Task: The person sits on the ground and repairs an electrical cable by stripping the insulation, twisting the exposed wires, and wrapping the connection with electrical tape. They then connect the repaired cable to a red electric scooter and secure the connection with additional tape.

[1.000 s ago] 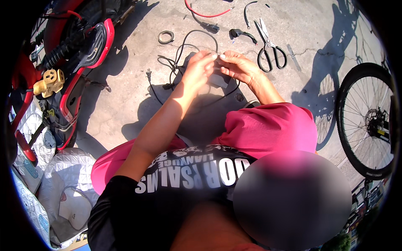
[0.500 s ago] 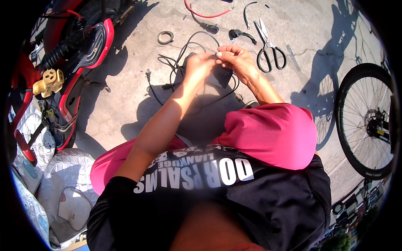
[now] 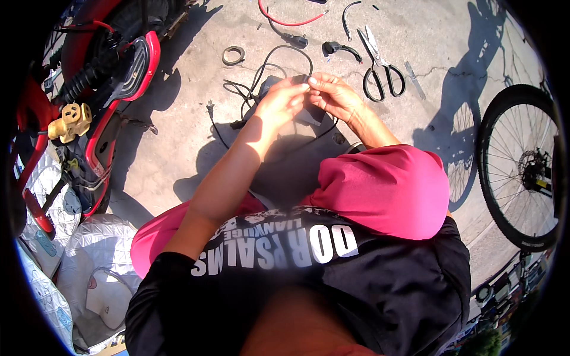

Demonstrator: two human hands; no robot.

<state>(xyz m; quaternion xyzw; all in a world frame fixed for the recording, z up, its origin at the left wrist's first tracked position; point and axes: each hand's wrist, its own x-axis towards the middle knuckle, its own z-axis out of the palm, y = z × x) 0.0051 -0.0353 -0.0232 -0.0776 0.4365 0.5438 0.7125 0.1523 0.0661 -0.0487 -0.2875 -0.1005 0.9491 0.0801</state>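
My left hand [image 3: 281,101] pinches a thin black cable [image 3: 310,56], which loops up behind my fingertips. A short dark piece, perhaps tape, shows at that pinch; its kind is too small to tell. My right hand [image 3: 336,97] meets it from the right, thumb and forefinger closed at the same spot on the cable. Below my fingers, partly hidden by them, a black box [image 3: 309,114] sits in shadow. More of the cable lies in loose loops to the left, near a small plug [image 3: 210,108].
Scissors [image 3: 383,68] with black handles lie on the concrete to the right, beside a thin flat strip [image 3: 415,80]. A tape roll [image 3: 233,56], a cut-off plug [image 3: 341,50] and a red cable [image 3: 291,23] lie around. A red scooter [image 3: 139,71] stands left, a bicycle wheel [image 3: 484,160] right.
My right hand's fingers have come down and closer together at the cable. My left hand has turned slightly, and the dark piece at its fingertips shows more now.
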